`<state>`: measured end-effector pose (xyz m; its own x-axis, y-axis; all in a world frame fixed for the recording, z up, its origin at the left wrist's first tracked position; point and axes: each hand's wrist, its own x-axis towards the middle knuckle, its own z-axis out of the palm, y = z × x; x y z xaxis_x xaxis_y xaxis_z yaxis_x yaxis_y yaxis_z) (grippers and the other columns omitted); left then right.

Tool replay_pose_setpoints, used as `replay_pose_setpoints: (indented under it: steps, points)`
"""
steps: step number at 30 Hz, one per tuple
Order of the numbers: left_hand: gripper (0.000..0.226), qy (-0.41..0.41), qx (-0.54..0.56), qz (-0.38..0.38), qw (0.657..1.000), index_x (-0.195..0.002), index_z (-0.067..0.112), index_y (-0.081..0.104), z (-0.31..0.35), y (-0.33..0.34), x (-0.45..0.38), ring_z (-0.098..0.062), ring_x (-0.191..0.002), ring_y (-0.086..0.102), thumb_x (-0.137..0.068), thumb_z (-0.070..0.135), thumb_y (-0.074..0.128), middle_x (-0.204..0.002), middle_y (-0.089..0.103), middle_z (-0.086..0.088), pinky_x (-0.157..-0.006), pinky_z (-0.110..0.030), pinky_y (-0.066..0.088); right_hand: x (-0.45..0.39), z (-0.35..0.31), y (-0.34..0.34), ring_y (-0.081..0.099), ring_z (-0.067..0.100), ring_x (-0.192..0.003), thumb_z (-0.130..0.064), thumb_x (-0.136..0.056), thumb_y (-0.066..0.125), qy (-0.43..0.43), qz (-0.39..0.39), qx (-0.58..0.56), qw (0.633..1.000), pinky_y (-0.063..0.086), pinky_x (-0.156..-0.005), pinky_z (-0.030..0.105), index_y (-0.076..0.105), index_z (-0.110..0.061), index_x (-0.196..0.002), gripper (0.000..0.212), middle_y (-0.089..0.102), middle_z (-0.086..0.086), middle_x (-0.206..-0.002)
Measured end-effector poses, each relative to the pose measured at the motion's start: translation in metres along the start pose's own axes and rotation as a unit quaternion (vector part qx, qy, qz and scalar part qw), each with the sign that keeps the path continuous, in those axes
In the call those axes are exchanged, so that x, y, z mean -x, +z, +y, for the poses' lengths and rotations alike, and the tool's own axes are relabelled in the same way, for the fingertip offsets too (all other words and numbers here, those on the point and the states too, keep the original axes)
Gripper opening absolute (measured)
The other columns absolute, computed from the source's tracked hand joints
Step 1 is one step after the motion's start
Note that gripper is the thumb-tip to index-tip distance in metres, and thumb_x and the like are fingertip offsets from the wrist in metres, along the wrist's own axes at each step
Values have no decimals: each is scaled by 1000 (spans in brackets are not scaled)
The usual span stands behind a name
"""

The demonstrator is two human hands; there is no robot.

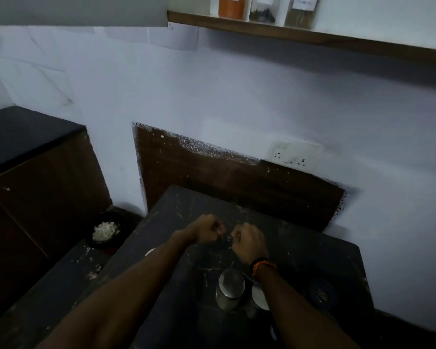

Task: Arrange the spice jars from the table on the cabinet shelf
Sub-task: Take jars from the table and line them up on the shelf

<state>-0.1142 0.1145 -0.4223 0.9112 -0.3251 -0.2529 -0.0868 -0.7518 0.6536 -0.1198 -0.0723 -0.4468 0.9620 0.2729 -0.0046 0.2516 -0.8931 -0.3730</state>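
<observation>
Head view: shelf jars (262, 8) cropped, blurred

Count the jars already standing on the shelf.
3, in a row on the shelf at the top of the view: an orange-filled jar on the left, a dark-filled jar in the middle, a brownish jar on the right. More may stand beyond the frame.

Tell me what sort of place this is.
Probably a home kitchen: labelled spice jars stand on a wooden wall shelf, steel-lidded jars sit on a scratched dark table, and a black countertop stands left.
</observation>
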Motion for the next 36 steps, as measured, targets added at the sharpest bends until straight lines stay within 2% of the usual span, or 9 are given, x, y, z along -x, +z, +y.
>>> replay_pose_setpoints:
  steps: [4,8,11,15,19,22,26,33,36]
  points:
    - [20,-27,41,-16,999,-115,12,64,-14,39,6,-11,-103,61,-94,11,60,-109,64,1,-89,-25,48,30,15,32,56,21,-108,-17,-91,52,15,-18,-6,1000,41,-99,34,64,-20,-105,19,60,2,-110]
    - [21,-57,62,-21,996,-112,11,67,-20,71,9,-16,-105,64,-93,7,59,-113,68,-5,-95,-30,51,49,28,53,56,22,-112,-25,-92,54,-5,-19,-22,1000,36,-110,40,65,-18,-116,27,63,5,-115]
    - [17,-65,72,-19,995,-103,16,68,-22,86,10,-16,-97,64,-92,7,59,-102,68,-1,-90,-30,52,58,33,66,55,22,-113,-39,-89,56,-7,-21,-12,1000,40,-102,38,61,-23,-125,39,59,2,-119]
    - [18,-67,99,-14,993,-101,15,68,-26,94,12,-16,-94,64,-93,6,54,-100,68,-1,-87,-29,52,67,37,80,50,23,-114,-66,-79,55,-14,-64,40,997,39,-96,37,51,-28,-135,68,54,1,-124]
    - [22,-78,141,-7,987,-95,20,67,-30,97,16,-8,-89,64,-94,4,52,-97,67,4,-78,-20,48,72,38,89,46,27,-123,-83,-65,56,5,-112,107,988,35,-103,42,38,-26,-146,100,51,5,-136]
    - [20,-96,166,0,981,-100,16,66,-32,97,17,-8,-87,63,-96,3,52,-94,66,3,-77,-20,49,73,37,95,41,29,-132,-77,-67,63,15,-121,116,986,30,-111,45,32,-22,-150,104,51,7,-141]
    - [20,-117,191,10,975,-103,16,66,-35,96,19,-3,-80,61,-96,2,52,-91,64,6,-75,-20,49,71,37,96,46,28,-126,-70,-71,63,13,-105,99,989,36,-108,42,42,-22,-138,85,57,5,-131]
    - [23,-167,305,73,935,-113,5,63,-46,89,20,-24,-94,63,-100,4,44,-105,64,-14,-93,-44,54,43,44,57,45,21,-123,-53,-61,82,34,-193,-87,977,44,-98,35,42,-34,-133,84,52,0,-131]
    - [24,-203,397,102,889,-119,4,61,-44,89,17,-34,-107,64,-103,15,47,-117,64,-21,-95,-48,54,29,44,28,52,17,-121,-38,-62,88,31,-177,-194,964,48,-98,34,47,-34,-134,83,54,-3,-132]
